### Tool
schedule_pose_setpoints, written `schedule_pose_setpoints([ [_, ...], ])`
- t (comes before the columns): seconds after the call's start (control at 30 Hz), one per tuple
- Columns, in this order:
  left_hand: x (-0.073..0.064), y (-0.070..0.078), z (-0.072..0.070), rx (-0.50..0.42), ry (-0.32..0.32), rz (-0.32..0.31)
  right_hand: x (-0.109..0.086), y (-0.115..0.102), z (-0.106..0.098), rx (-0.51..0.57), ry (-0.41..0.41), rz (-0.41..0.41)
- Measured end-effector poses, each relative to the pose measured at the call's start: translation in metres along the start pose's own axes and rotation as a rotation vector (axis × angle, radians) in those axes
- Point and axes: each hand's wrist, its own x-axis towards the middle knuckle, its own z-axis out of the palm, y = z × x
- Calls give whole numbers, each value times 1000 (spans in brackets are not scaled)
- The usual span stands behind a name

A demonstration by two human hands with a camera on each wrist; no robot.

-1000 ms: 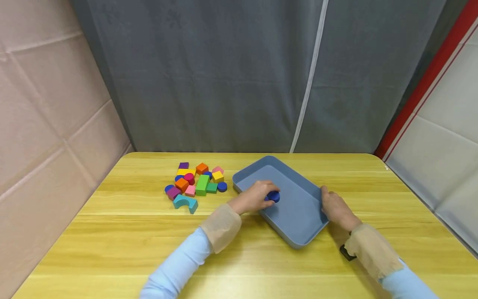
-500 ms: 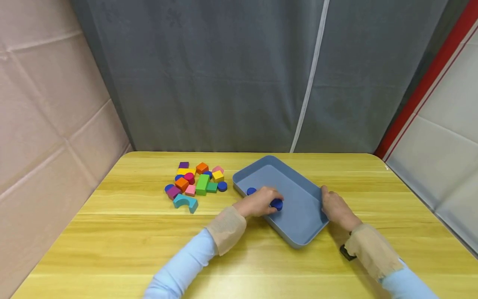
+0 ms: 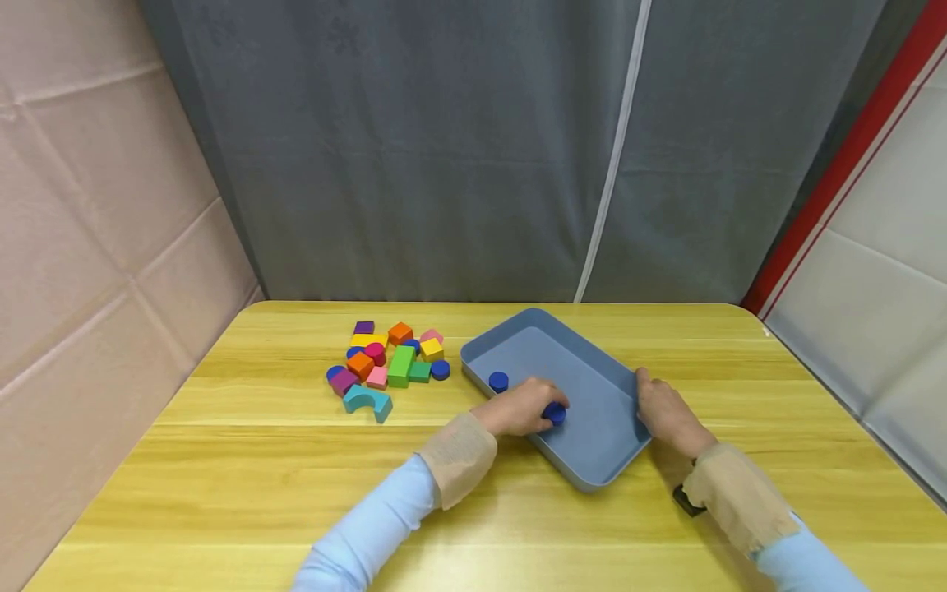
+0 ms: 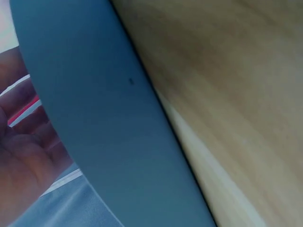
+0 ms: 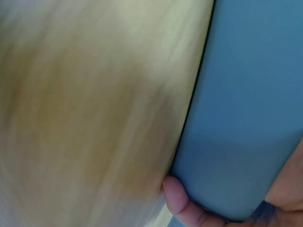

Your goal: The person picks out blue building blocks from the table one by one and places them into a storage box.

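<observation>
In the head view my left hand (image 3: pixel 521 407) reaches over the near-left wall of a grey-blue tray (image 3: pixel 610 415). It pinches a round blue block (image 3: pixel 555 413) low inside the tray. A second round blue block (image 3: pixel 499 381) lies in the tray near its left wall, behind the hand. My right hand (image 3: pixel 669 415) grips the tray's right side. In the right wrist view its fingertip (image 5: pixel 175 191) lies against the outer wall. The left wrist view shows the left hand (image 4: pixel 28 146) partly behind the tray wall (image 4: pixel 109 109); the block it holds is hidden there.
Left of the tray, a loose group of coloured blocks lies on the wooden table (image 3: pixel 222 485), including a light blue arch (image 3: pixel 367 401), a green block (image 3: pixel 401 366) and a round blue block (image 3: pixel 440 370). A grey curtain (image 3: pixel 414 164) hangs behind the table.
My left hand has moved right and nearer with its blue block. The other blue block in the tray, earlier hidden behind the hand, now shows. The right hand and tray stay put.
</observation>
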Motion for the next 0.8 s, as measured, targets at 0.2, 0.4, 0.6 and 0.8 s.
schedule_pose_setpoints([
  [0.2,0,2,3,-5,-12,10,0,0,0,3,4,1],
  [0.4,0,3,4,-38,-23,-1,1,1,-1,17,-11,13],
  [0.6,2,3,3,-25,-62,-14,0,-1,-2,20,-28,22],
  [0.8,5,5,3,-29,-103,-60,0,-1,-3,22,-28,19],
])
